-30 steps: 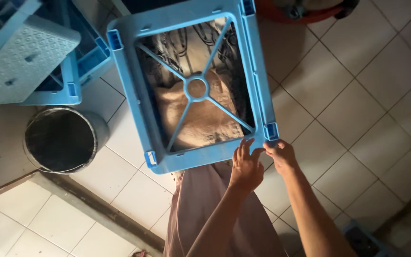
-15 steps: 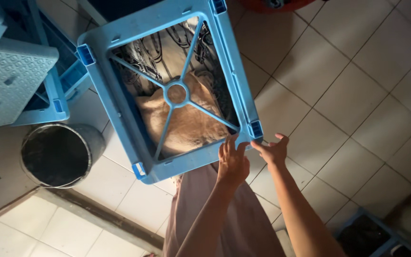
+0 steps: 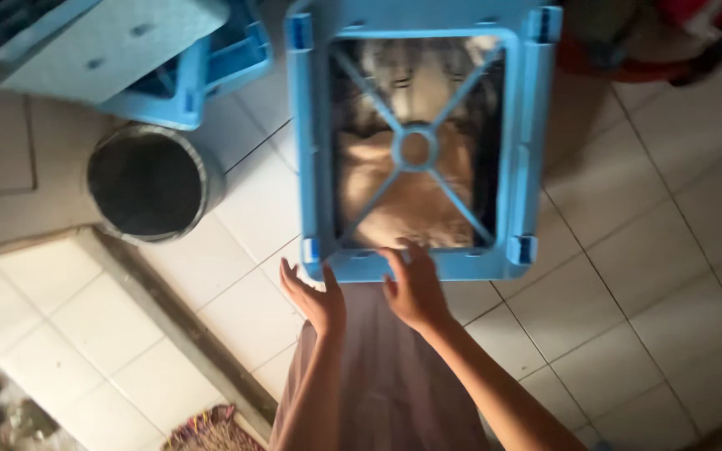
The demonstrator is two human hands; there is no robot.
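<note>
Tiled floor [image 3: 628,317] takes up most of the view, w/ open room to the person's right & below. Blue plastic crate [image 3: 418,142] sits on it, open top w/ X-shaped brace across, tan cloth [image 3: 394,192] bundled inside.

Second blue crate [image 3: 127,50] lies tilted at upper left, near the first; dark round bucket [image 3: 154,182] just beside the crate's left wall. So left side is tight: a shove that way could, I judge, knock the bucket or jam against the other crate. Raised ledge [image 3: 169,326] runs diagonally at lower left, a catch point for a crate corner or a foot.

Right hand [image 3: 415,288] lies flat on the near rim, fingers spread, not closed round anything. Left hand [image 3: 315,296] is open, palm facing the crate's near-left corner, touching or just off it, can't tell. Neither grips, so a slip off the rim looks possible.
</note>
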